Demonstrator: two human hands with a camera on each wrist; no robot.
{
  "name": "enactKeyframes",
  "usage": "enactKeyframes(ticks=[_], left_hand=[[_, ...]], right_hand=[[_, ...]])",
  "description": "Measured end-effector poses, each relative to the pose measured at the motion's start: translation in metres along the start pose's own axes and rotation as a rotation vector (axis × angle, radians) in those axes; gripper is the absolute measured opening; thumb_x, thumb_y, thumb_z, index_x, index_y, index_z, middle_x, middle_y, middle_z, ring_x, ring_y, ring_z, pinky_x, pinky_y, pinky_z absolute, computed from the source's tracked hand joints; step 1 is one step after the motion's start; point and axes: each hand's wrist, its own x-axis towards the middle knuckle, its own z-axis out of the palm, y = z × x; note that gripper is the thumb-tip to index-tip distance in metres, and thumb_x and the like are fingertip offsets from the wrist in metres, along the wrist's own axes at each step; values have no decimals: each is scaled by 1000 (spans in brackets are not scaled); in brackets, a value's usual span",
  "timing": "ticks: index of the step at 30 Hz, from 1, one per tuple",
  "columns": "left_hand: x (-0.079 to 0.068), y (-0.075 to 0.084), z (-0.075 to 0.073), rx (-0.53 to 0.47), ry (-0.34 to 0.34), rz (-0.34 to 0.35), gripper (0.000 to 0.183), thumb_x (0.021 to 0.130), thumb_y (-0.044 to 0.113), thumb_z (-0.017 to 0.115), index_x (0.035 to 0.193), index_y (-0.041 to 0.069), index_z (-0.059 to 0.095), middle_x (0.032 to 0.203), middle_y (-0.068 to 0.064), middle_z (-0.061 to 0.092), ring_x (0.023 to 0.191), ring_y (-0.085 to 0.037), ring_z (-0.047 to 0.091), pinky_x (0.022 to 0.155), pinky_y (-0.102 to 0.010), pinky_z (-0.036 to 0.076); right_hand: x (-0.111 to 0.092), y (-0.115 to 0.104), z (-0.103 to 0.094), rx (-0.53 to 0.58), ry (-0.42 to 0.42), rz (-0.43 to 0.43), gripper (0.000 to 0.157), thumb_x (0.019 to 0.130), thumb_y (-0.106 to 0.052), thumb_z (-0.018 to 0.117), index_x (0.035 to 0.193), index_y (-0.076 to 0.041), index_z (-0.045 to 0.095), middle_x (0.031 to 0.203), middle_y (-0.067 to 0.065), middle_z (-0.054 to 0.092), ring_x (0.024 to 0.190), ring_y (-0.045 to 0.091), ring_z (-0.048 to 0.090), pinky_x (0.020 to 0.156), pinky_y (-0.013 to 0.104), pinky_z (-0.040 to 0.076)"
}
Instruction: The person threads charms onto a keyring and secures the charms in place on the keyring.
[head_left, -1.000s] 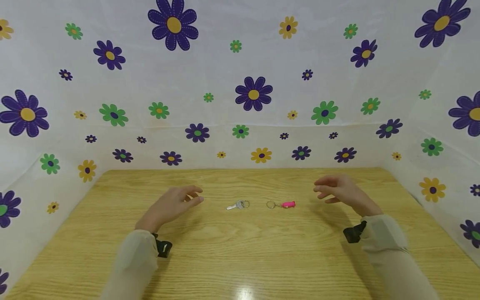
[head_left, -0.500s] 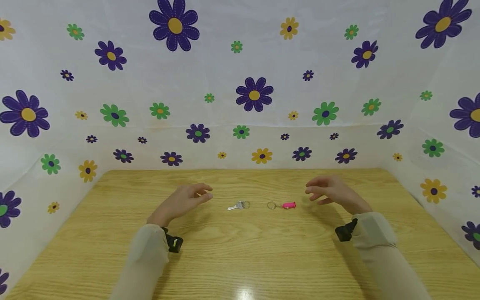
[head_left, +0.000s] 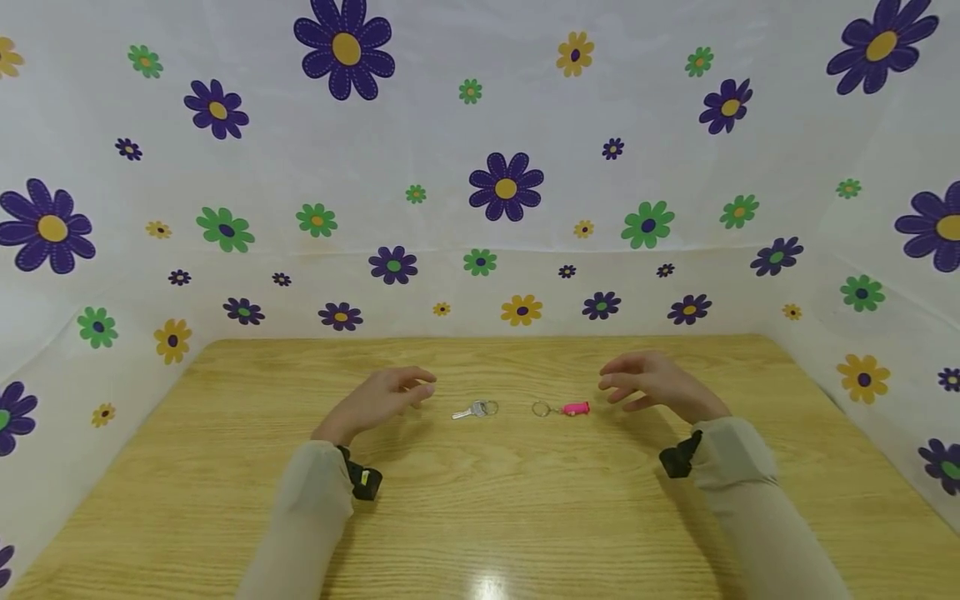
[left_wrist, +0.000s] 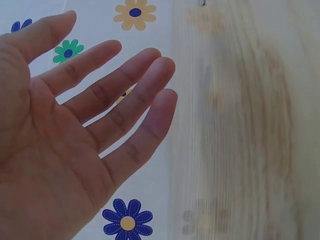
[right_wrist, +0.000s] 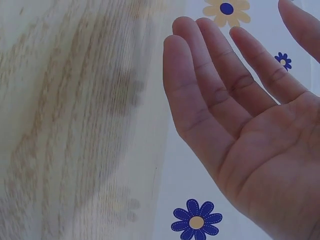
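A silver key (head_left: 471,410) on a small split ring lies near the middle of the table in the head view. To its right is a pink keychain charm (head_left: 576,409) with a metal ring (head_left: 541,409) pointing toward the key. My left hand (head_left: 378,402) hovers left of the key with loosely bent fingers, holding nothing. My right hand (head_left: 663,386) hangs above the table just right of the pink charm, also holding nothing. Both wrist views show bare palms, the left hand (left_wrist: 95,115) and the right hand (right_wrist: 250,115), with fingers extended.
The wooden table (head_left: 487,492) fills the lower part of the head view. A white cloth (head_left: 420,125) printed with flowers rises behind it and along both sides. Each wrist carries a black strap mount, such as the left wrist mount (head_left: 363,479).
Both hands have moved inward, the left hand rightward toward the key and the right hand leftward toward the pink charm. The key and charm have stayed in place.
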Motion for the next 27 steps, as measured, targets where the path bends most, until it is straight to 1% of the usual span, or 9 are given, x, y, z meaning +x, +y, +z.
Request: enactKeyframes(ticks=[3, 5, 10, 18, 21, 27], left_hand=[[5, -2, 3, -63, -30, -13, 47, 107, 30, 52, 141, -4, 55, 126, -22, 65, 104, -32, 67, 87, -46, 54], [8, -2, 5, -86, -50, -19, 47, 108, 30, 51, 141, -4, 54, 127, -22, 64, 106, -32, 66, 85, -43, 55], [16, -1, 8, -86, -60, -41, 47, 108, 31, 49, 141, -2, 55, 125, -17, 66, 106, -29, 66, 80, -38, 53], [24, 2, 9, -88, -79, -40, 48, 109, 31, 48, 141, -3, 54, 123, -15, 66, 106, -27, 67, 84, -39, 53], [26, 3, 9, -109, -82, -50, 48, 108, 32, 48, 141, -3, 55, 122, -14, 67, 106, -27, 67, 84, -39, 54], [31, 6, 12, -138, -109, -62, 48, 109, 32, 48, 142, -2, 54, 123, -14, 67, 108, -27, 67, 88, -40, 53]], right_hand=[[2, 0, 2, 11, -12, 18, 49, 107, -21, 54, 137, 17, 47, 130, 30, 60, 110, 39, 65, 91, 49, 55], [4, -1, 3, 17, -21, 24, 50, 107, -22, 54, 137, 17, 47, 130, 29, 60, 110, 39, 65, 92, 49, 54], [10, -1, 5, 47, -37, 37, 48, 107, -20, 54, 136, 17, 48, 129, 28, 60, 107, 38, 65, 92, 50, 54], [18, 5, 7, 50, -43, 71, 46, 107, -20, 52, 135, 17, 49, 125, 26, 64, 105, 34, 66, 91, 47, 55], [20, 5, 8, 51, -45, 76, 45, 107, -20, 52, 135, 16, 49, 124, 25, 64, 106, 34, 66, 92, 46, 55], [24, 4, 13, 49, -42, 82, 45, 107, -20, 53, 135, 15, 50, 125, 25, 64, 106, 34, 66, 91, 46, 55]])
